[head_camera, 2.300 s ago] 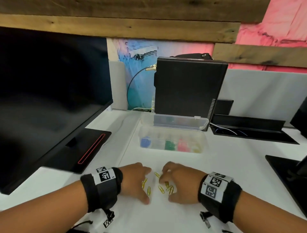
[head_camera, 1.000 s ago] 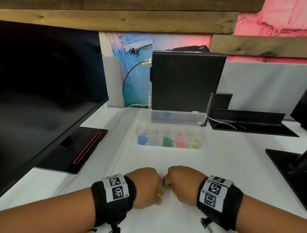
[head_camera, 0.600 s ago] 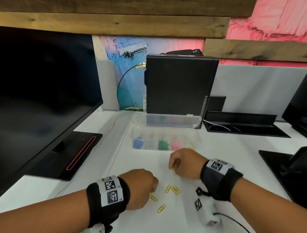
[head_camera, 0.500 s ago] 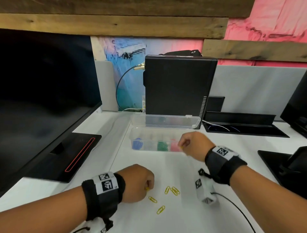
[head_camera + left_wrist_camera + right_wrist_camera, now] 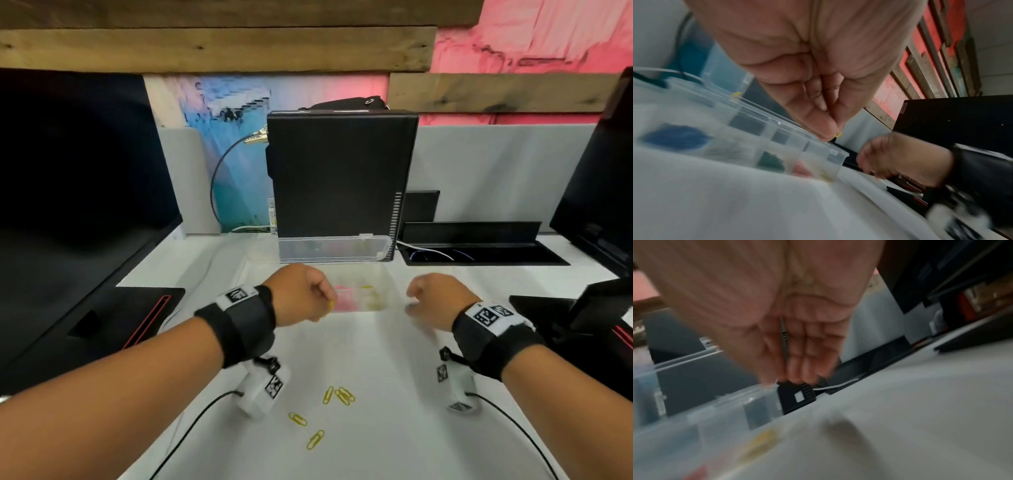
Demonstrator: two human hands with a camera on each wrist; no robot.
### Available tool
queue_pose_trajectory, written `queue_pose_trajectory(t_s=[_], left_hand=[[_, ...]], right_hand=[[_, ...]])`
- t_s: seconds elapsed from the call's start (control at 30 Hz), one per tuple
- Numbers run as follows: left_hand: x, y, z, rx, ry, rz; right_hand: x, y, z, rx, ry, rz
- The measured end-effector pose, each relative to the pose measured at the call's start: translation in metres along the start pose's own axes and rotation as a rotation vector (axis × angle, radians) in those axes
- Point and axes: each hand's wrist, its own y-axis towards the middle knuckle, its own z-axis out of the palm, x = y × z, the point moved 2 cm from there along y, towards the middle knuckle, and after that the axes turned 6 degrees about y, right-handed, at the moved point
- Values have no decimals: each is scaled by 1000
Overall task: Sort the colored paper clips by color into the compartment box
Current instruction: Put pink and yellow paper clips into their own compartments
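The left hand [image 5: 301, 291] pinches a yellow clip [image 5: 838, 134] at its fingertips, above the box [image 5: 824, 159]. The right hand [image 5: 435, 296] hangs just right of the box, fingers together and relaxed, holding nothing. More yellow clips [image 5: 337, 395] lie on the desk [image 5: 394, 428], nearer the person than the box.

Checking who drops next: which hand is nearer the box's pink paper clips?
Left. The left hand, pinching a yellow paper clip, sits right beside the pink paper clips; the right hand is beyond the box's right end.
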Motion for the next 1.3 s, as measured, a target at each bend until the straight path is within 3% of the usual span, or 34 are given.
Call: queue_pose_trajectory(t_s=[0.07, 0.1, 0.27, 0.4, 0.53, 0.63, 0.7, 0.77, 0.93, 1.1, 1.3], left_hand=[[-20, 28, 13, -53, 82, 45], [-30, 42, 20, -68, 127, 60], [-53, 93, 43, -88, 305, 54], [-52, 99, 38, -76, 437, 52], [-49, 59, 18, -55, 412, 112], [-39, 4, 19, 238, 638, 199], [-23, -34, 25, 456, 745, 161], [-6, -67, 32, 534, 787, 85], [19, -107, 53, 463, 847, 82], [23, -108, 66, 396, 940, 189], [18, -107, 64, 369, 846, 251]], right_hand=[[-16, -16, 9, 254, -196, 96], [-19, -23, 13, 306, -222, 112], [-21, -33, 21, 287, -182, 112], [-20, -31, 20, 290, -153, 116], [-20, -31, 19, 291, -148, 118], [-17, -32, 19, 292, -155, 104], [-15, -33, 18, 298, -164, 104], [-11, -38, 16, 317, -194, 94], [29, -62, 28, 317, -359, -132], [82, -91, 59, 370, -208, -295], [111, -102, 75, 405, -278, -476]])
